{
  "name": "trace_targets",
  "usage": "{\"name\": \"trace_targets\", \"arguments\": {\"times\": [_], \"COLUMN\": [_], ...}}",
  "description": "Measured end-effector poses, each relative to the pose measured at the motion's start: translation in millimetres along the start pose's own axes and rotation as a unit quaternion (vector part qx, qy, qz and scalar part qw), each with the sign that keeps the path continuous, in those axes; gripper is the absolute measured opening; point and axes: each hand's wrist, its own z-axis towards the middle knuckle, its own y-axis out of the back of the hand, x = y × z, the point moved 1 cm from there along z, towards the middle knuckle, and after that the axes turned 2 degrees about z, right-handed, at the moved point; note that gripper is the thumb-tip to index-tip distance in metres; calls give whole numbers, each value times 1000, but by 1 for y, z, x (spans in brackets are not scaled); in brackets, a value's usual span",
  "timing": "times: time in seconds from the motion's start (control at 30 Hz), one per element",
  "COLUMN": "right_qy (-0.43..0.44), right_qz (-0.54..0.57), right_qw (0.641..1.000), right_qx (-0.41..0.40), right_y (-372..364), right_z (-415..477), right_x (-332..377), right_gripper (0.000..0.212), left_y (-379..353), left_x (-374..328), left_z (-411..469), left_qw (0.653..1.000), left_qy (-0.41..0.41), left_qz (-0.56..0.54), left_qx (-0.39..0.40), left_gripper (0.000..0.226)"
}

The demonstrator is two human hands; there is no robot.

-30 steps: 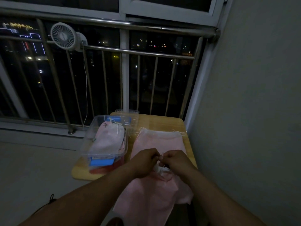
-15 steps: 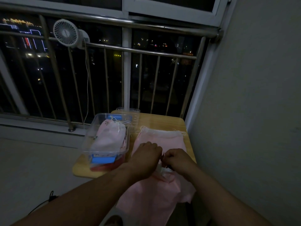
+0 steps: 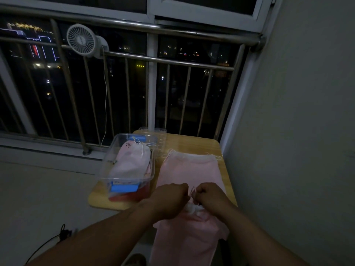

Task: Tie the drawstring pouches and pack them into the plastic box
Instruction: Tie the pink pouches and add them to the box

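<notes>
Dim night balcony, small wooden table (image 3: 194, 144) against the railing | pink pouch (image 3: 184, 239) draped over the table's near edge, white mouth bunched | left hand (image 3: 170, 200) and right hand (image 3: 211, 196), fingers curled, pinching its drawstring (image 3: 192, 190) | second pink pouch (image 3: 190, 167) flat beyond | clear plastic box (image 3: 110, 160) left, tied pouch (image 3: 130, 162) inside | clip fan (image 3: 81, 38) on rail

The view is dim and grainy, a night scene. Beyond the dark glass, city lights (image 3: 41, 38) show as small coloured specks at upper left and centre. Weak light picks out the pink pouch (image 3: 190, 169), the clear plastic box (image 3: 107, 162) and a soft sheen on the far edge of the wooden table (image 3: 192, 144). The railing (image 3: 115, 24) bows toward the frame edges. The forearms (image 3: 92, 240) along the bottom are dark and soft. The white drawstring (image 3: 192, 191) at lower centre is a pale smear.
</notes>
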Motion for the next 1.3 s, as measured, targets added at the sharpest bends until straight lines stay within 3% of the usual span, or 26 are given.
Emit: {"name": "trace_targets", "arguments": {"times": [0.17,0.43,0.6,0.73,0.9,1.1,1.3], "right_qy": [28,41,38,47,65,69,68], "right_qz": [0,49,95,104,104,126,136], "right_qw": [1000,998,995,993,992,990,987], "right_qx": [9,28,7,6,1,9,46], "right_y": [-4,7,6,10,15,21,29], "right_z": [1,-4,-4,-3,-4,-7,-13], "right_x": [4,6,9,13,17,19,21], "right_gripper": [30,23,18,15,18,6,4], "left_y": [7,10,16,23,28,27,30], "left_x": [-2,4,-4,-1,0,0,1], "left_z": [2,3,1,-1,-1,-2,-5], "left_qw": [995,978,911,879,895,891,958], "left_qy": [39,74,146,161,134,113,42], "left_qz": [-93,-190,-378,-443,-424,-440,-280], "left_qx": [27,45,79,73,35,10,-46], "left_gripper": [28,18,26,23,14,12,12]}}
